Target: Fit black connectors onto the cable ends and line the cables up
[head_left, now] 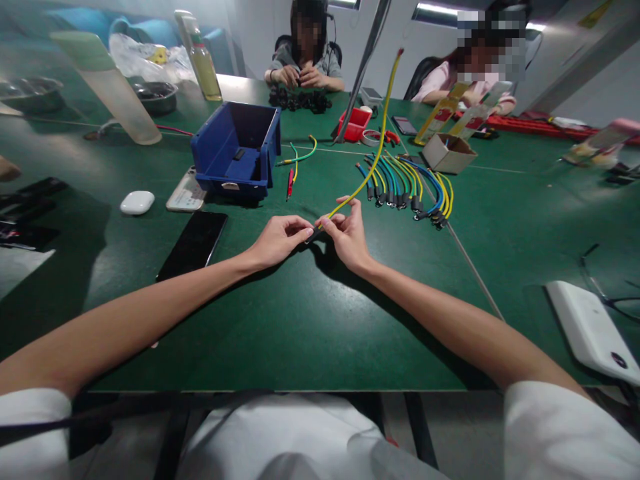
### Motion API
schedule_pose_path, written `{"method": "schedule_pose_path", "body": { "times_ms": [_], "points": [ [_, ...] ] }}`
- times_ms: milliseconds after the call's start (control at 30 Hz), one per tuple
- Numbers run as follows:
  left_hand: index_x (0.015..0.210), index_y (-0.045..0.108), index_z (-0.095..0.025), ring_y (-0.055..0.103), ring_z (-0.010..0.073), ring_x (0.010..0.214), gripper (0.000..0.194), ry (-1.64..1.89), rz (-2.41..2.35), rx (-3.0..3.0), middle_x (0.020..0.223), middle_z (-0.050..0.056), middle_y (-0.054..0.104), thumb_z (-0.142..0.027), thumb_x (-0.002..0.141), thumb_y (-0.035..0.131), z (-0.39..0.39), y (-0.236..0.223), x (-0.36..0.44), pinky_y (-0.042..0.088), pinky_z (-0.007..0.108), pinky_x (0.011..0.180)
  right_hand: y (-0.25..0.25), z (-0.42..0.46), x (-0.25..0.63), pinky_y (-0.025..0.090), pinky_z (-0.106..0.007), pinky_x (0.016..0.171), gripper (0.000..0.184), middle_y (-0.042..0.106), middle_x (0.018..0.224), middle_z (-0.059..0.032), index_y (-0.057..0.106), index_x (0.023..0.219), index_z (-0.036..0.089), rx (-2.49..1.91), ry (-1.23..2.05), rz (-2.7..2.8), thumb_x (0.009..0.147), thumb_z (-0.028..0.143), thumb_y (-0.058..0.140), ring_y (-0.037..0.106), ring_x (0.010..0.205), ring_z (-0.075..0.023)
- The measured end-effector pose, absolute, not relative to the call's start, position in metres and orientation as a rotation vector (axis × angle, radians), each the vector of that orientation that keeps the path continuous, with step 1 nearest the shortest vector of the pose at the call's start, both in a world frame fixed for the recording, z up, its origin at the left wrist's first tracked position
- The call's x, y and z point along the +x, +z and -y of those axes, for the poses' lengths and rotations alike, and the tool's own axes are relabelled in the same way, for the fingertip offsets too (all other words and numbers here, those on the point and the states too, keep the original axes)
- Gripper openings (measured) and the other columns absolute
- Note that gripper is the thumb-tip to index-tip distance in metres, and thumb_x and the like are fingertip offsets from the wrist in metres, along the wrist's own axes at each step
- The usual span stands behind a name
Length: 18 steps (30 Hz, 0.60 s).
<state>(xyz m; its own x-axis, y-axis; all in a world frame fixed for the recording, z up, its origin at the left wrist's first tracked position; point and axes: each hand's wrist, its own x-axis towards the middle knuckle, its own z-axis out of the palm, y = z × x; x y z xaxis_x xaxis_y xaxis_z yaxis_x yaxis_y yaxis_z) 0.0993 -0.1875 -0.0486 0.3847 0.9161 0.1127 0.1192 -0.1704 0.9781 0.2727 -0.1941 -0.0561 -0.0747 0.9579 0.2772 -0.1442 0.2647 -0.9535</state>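
A yellow cable [373,170] rises in a curve from between my hands, its free end high above the table. Near its lower end, my right hand [349,235] pinches it between thumb and fingers. My left hand [283,239] is closed on the black-sleeved end of the same cable, where a small metal terminal seems to peek out. Just right of my hands lies a row of short yellow, green and blue cables [400,183] with black ends. A green-and-yellow cable [303,157] and a small red-tipped piece [290,183] rest beyond my left hand.
A blue bin [235,153] stands behind my left hand, with a black phone [193,247] and a white earbud case [137,203] nearby. A small cardboard box [449,155] and a red container [356,125] sit farther back. A white device [593,333] lies at right. Two people sit opposite.
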Motion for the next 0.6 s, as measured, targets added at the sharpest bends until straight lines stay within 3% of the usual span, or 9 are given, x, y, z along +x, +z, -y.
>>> {"method": "schedule_pose_path", "body": {
  "times_ms": [600],
  "points": [
    [0.091,0.071,-0.012,0.062,0.0126,0.070,0.025,0.957,-0.923,1.592,0.084,0.006,0.071,-0.036,0.082,0.069,0.1867,-0.0509,0.0985,0.050,0.027,0.070,-0.0542,0.1927,0.2729,0.048,-0.027,0.064,0.048,0.067,0.074,0.0069,0.031,0.108,0.029,-0.854,1.163,1.268,0.080,0.037,0.068,0.062,0.063,-0.0109]
  ]
}}
